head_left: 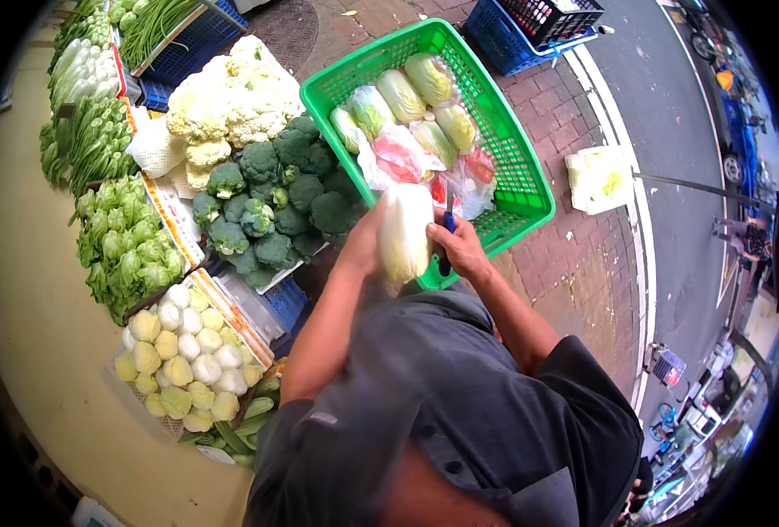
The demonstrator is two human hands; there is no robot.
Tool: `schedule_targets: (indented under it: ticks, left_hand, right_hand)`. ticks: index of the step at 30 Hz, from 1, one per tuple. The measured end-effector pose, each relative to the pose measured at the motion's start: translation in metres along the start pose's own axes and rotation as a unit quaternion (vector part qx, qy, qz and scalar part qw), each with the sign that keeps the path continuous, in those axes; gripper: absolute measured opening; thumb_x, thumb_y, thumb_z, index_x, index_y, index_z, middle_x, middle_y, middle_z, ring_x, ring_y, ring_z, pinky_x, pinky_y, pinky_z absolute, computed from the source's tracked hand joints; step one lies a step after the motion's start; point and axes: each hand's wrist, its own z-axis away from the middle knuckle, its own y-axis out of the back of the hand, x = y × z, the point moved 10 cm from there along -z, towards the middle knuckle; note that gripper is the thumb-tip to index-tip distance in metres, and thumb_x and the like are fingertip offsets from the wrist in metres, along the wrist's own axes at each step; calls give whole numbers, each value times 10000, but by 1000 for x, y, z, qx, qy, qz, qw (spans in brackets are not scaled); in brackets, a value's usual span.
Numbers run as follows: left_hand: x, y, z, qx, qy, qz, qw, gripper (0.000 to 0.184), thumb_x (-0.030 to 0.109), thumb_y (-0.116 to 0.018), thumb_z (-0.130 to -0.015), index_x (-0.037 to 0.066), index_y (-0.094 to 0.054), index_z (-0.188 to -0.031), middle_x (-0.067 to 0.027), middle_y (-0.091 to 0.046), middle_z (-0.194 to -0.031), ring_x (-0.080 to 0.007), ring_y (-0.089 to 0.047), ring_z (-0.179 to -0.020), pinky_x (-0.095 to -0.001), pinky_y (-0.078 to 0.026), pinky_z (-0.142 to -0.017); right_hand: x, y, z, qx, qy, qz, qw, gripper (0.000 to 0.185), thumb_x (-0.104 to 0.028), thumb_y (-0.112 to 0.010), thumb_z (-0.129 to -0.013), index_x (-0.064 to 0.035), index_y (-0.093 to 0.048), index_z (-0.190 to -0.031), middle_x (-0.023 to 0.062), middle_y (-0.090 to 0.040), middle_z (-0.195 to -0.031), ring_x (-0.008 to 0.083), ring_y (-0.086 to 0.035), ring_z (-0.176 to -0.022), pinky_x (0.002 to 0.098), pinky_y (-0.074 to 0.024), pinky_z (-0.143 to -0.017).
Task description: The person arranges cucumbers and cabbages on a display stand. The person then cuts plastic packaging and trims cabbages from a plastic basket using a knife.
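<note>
A pale napa cabbage (405, 230) stands upright in front of me, above the near edge of a green crate. My left hand (366, 241) is closed around its left side. My right hand (461, 248) is closed on a slim knife (447, 223) with a blue and black handle, its fingertips against the cabbage's right side. The knife's blade is only partly visible. Inside the green plastic crate (514, 169) lie several wrapped napa cabbages (398, 95), along with crumpled clear and red plastic bags (398, 156).
Broccoli (271, 206) and cauliflower (231, 92) are piled left of the crate. Farther left are leafy lettuces (126, 246) and a box of white and yellow cabbages (187, 347). A blue basket (502, 44) stands beyond the crate. A pale box (598, 179) sits by the road.
</note>
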Motion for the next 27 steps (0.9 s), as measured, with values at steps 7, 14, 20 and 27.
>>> schedule_targets:
  ticks: [7, 14, 20, 27]
  left_hand:
    - [10, -8, 17, -12, -26, 3, 1000, 533, 380, -605, -1010, 53, -512, -1420, -96, -623, -1330, -221, -607, -1205, -396, -505, -1018]
    - [3, 14, 22, -5, -22, 3, 1000, 667, 375, -781, -879, 34, -531, -1394, -103, -640, -1303, -233, -633, -1170, -405, -528, -1000]
    - [16, -7, 33, -11, -26, 52, 998, 810, 407, -875, -764, 43, -519, -1394, -102, -648, -1279, -242, -647, -1144, -416, -544, -983]
    - [24, 18, 26, 4, -92, -27, 995, 703, 369, -853, -792, 39, -553, -1336, -82, -663, -1209, -212, -658, -1090, -396, -564, -921]
  right_hand:
    - [20, 6, -6, -30, -3, 2, 1000, 422, -192, -646, -990, -18, -586, -1370, -85, -560, -798, 28, -464, -616, 202, -369, -544]
    - [25, 3, -10, -1, -3, 34, 999, 344, -205, -655, -986, -3, -632, -1264, -64, -561, -761, 41, -464, -598, 219, -389, -548]
    - [17, 9, -3, 44, 21, 166, 985, 186, -161, -688, -959, -15, -682, -1074, -46, -601, -822, 29, -502, -676, 215, -414, -583]
    - [9, -17, 1, 13, 83, 181, 980, 201, -144, -715, -928, 5, -679, -1058, -61, -592, -818, 33, -494, -716, 219, -422, -629]
